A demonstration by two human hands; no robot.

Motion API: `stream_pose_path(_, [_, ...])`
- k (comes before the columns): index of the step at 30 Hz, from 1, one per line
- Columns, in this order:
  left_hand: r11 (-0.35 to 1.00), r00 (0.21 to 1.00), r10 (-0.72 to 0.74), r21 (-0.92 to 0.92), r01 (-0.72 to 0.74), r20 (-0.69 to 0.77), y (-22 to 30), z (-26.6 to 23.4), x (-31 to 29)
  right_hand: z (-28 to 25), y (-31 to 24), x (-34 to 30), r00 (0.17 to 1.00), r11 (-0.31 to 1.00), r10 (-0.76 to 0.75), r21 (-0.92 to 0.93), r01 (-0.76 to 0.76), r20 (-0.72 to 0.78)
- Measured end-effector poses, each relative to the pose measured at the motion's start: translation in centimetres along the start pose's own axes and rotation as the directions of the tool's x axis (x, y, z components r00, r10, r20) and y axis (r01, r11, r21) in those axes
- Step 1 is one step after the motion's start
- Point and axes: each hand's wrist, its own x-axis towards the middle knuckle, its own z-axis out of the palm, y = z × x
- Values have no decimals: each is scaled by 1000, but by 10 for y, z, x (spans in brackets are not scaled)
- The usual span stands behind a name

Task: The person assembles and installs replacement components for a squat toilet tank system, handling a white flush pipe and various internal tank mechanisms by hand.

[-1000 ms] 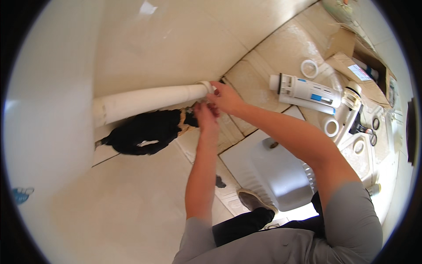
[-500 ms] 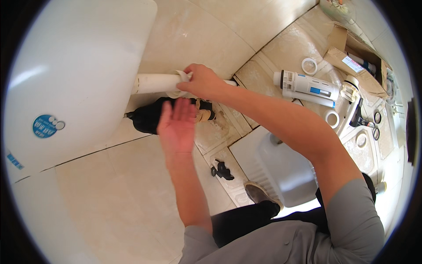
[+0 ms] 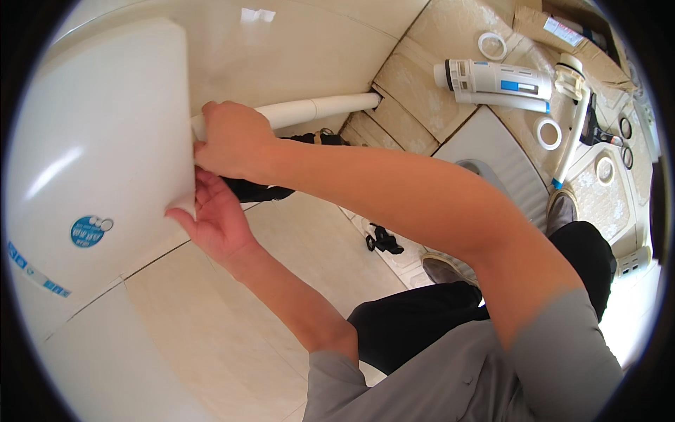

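A white toilet cistern point(image 3: 119, 133) fills the left side, mounted at the tiled wall. From its right edge a white flush pipe point(image 3: 316, 107) runs along the wall to the far corner. My right hand point(image 3: 235, 137) is closed around the pipe close to the cistern, and hides that part of it. Just below, my left hand point(image 3: 219, 221) is palm up with its thumb apart, lying against the cistern's front. Its fingers reach beside the cistern's edge under my right hand, their tips partly hidden. Behind both hands lies a black bag-like thing point(image 3: 264, 191).
A white squat pan point(image 3: 485, 141) is set in the floor, my shoes point(image 3: 450, 269) beside it. On the tiles lie a white flush valve point(image 3: 499, 79), white rings point(image 3: 548, 133), a fill valve point(image 3: 573, 88), scissors point(image 3: 626, 141), an open cardboard box point(image 3: 562, 35) and black scraps point(image 3: 384, 239).
My right hand has moved left along the pipe, from the white ring nut seen around it, to the cistern. The left hand has moved left to the cistern's edge. The view has shifted.
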Motion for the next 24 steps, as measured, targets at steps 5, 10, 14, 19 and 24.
stream_pose_path(5, [987,997,27,-156,-38,-70,10,17,4,-7,10,4,989,988,-96,-106,108,113])
stream_pose_path(10, [988,995,13,-153,-29,-102,11,25,10,-2,31,9,892,785,-451,-457,418,39])
stream_pose_path(14, [984,993,26,-173,-46,-118,12,26,9,2,29,17,812,723,-579,-505,472,-70])
stream_pose_path(19, [988,994,-21,-156,3,-112,17,20,12,7,19,23,861,825,-502,-249,507,89])
stream_pose_path(24, [984,987,-36,-180,8,-156,25,22,11,9,19,29,836,823,-541,-146,548,90])
